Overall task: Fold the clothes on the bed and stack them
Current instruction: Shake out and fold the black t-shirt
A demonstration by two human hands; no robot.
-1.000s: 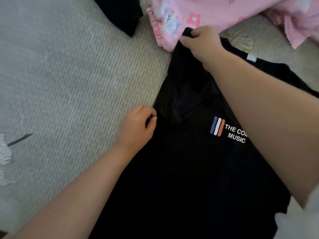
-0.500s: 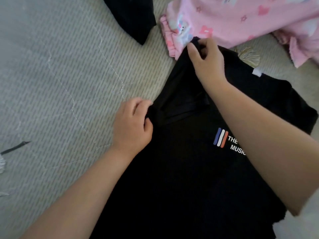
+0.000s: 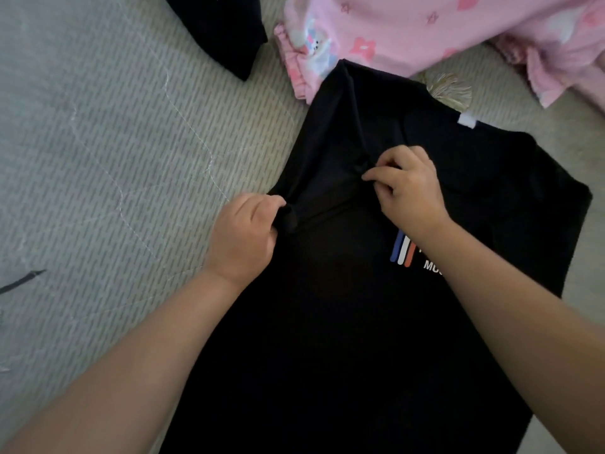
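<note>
Now both hands pinch the sleeve of the black T-shirt (image 3: 376,322).
Left hand (image 3: 242,237) and right hand (image 3: 406,191) each grip folded cloth; the shirt lies on the bed (image 3: 98,158), half-folded, pink clothes (image 3: 409,31) unfolded beyond, nothing stacked.

Left side: I see bare grey quilted bedcover (image 3: 98,158), wide room for a hand to pass.
Top left: a black garment (image 3: 226,31) lies near the shirt's far corner.
Top: pink printed clothes (image 3: 409,31) touch the black T-shirt (image 3: 343,339), blocking that edge.
Top right: a tassel (image 3: 448,90) lies just beside the collar.
Right edge: I see a narrow strip of cover.
</note>
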